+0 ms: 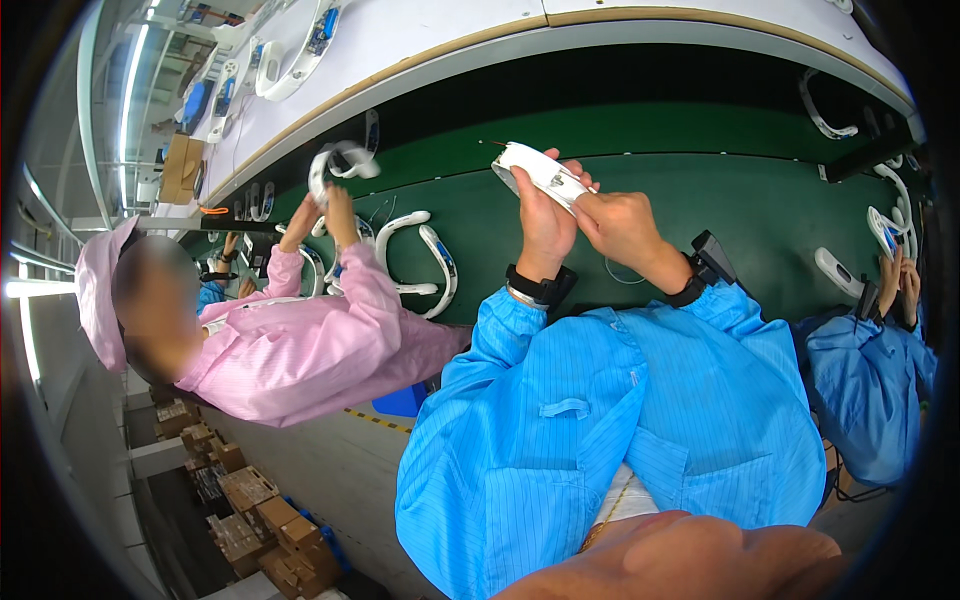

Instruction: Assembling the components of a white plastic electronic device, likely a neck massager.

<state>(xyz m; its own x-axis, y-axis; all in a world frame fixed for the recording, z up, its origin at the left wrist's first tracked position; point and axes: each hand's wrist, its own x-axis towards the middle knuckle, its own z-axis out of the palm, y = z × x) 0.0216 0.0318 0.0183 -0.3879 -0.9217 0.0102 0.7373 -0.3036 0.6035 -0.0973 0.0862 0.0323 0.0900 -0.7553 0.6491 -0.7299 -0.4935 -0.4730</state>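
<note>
In the head view, the person in the blue coat holds a white curved plastic part [540, 172] up above the green belt [700, 200], well clear of its surface. The left hand [545, 215] wraps the part from below, fingers closed around it. The right hand [618, 222] comes in from the side, its fingers pinched narrow on the near end of the part, seemingly pressing or peeling something there; what exactly sits under the fingertips is too small to tell.

Risks, as I judge them: the part is held in mid-air by a slim edge, so a slip of the left hand could drop it onto the belt or among the white headbands [415, 255] lying just beside. A hard pinch from the right hand could twist or flex the thin shell. A thin wire [625, 275] hangs near the right wrist and could snag.

Counts: one part in hand; two black wrist straps, one on each wrist; roughly two white headbands on the belt to the left; one in the raised hands of the co-worker in pink [320, 340]; a few more along the belt's right side near a second co-worker in blue [870, 380]; several others on the white desk [420, 40] beyond, too bent by the lens to count.
</note>
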